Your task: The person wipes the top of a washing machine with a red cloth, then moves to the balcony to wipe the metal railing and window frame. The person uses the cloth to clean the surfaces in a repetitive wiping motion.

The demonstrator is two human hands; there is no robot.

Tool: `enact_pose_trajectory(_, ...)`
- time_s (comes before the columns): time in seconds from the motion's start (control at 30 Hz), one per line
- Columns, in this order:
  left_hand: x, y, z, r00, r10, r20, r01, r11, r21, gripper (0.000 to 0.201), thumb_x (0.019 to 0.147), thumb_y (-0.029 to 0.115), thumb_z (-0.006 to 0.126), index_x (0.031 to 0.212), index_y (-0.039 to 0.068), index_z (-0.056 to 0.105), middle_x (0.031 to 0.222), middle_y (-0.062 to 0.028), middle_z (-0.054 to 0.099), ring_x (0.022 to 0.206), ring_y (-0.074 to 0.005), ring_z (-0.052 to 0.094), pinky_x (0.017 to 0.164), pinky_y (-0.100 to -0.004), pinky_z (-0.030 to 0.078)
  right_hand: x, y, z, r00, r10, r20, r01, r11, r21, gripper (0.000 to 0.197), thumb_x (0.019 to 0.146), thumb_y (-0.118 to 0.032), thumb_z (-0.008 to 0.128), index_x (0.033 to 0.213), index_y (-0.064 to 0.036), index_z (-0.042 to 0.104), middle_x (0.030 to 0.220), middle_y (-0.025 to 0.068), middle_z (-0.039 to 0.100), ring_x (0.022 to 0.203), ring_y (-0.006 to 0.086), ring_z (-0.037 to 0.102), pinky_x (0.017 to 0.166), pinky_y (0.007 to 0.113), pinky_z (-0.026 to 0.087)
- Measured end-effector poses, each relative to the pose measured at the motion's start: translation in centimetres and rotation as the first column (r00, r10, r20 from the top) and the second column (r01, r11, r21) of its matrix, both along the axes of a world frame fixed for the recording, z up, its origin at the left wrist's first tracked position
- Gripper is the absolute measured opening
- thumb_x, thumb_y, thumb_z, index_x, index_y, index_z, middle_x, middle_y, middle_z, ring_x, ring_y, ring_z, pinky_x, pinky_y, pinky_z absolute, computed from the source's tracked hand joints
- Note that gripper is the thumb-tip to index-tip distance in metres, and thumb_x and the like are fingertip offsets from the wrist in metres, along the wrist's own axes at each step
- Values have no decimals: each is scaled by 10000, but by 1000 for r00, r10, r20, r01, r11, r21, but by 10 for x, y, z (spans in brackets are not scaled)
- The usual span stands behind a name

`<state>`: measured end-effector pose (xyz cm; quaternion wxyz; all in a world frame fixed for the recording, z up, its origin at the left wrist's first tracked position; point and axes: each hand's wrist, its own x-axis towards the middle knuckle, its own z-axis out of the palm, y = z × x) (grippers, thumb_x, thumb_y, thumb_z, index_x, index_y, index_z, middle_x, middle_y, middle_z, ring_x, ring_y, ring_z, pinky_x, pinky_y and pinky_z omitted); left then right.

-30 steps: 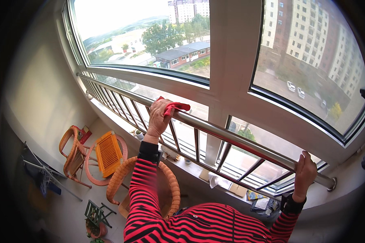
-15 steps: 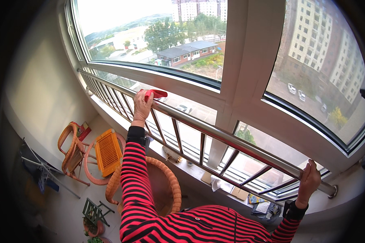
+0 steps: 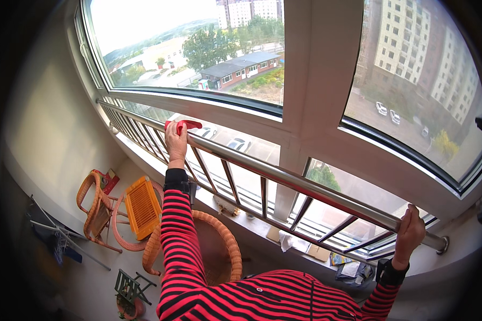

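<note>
A shiny metal handrail runs along the window from upper left to lower right, with thin vertical bars under it. My left hand reaches far out along the rail and presses a red cloth onto its top. My right hand grips the same rail near its right end. Both arms wear red and black striped sleeves with dark wristbands.
Big window panes look out over buildings and trees. Below stand a round wicker chair, an overturned wicker chair, an orange slatted panel, a small green stand, and scraps of cloth and paper on the sill.
My left hand has slid the red cloth along the rail to the left, farther from me. The right hand has kept its grip near the rail's right end.
</note>
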<state>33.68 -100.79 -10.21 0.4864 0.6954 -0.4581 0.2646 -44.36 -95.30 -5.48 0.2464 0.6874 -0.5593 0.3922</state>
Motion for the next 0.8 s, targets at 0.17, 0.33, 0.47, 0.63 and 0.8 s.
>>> enact_pose_trajectory(0.17, -52, 3, -3, 999, -21, 36, 23, 998, -66, 375, 1018, 299, 693, 1224, -14, 674, 1368, -251, 646, 1339, -418, 563, 1181, -502, 405, 0, 0, 1, 1000, -18, -19, 19, 1000, 14, 241, 1103, -198, 579, 1195, -58, 752, 775, 141, 688, 708, 312, 671, 663, 435, 516)
enact_pose_trajectory(0.33, -129, 7, -4, 995, -88, 41, 94, 979, -181, 280, 996, 238, 706, 1178, 27, 676, 1306, -204, 664, 1326, -397, 573, 1179, -509, 392, 1, -2, 0, 1000, 5, -14, -6, 999, -33, 207, 1074, -190, 621, 1175, -73, 758, 765, 124, 682, 697, 317, 647, 640, 455, 497)
enact_pose_trajectory(0.47, -198, 18, 1, 993, -116, 24, 119, 980, -162, 277, 1020, 310, 652, 1166, 80, 701, 1284, -141, 697, 1350, -357, 576, 1273, -535, 209, 2, -2, -1, 1000, 13, -2, -13, 999, -32, 200, 1069, -184, 628, 1168, -69, 758, 772, 128, 685, 701, 322, 645, 650, 456, 500)
enact_pose_trajectory(0.63, -278, 36, 11, 957, -289, 2, 287, 950, -124, 256, 1015, 296, 651, 1105, 79, 753, 1245, -121, 711, 1331, -333, 587, 1291, -547, 170, 3, -1, 0, 999, 24, -21, -25, 998, -57, 205, 1073, -182, 626, 1166, -60, 763, 775, 140, 685, 695, 320, 644, 658, 448, 505)
enact_pose_trajectory(0.8, -351, 48, 23, 946, -312, 85, 320, 941, -109, 223, 958, 245, 693, 1105, 84, 741, 1178, -108, 698, 1268, -326, 600, 1260, -551, 212, 6, 0, 3, 999, 43, -30, -46, 996, -82, 192, 1060, -166, 637, 1142, -48, 763, 774, 135, 686, 694, 318, 640, 663, 447, 506)
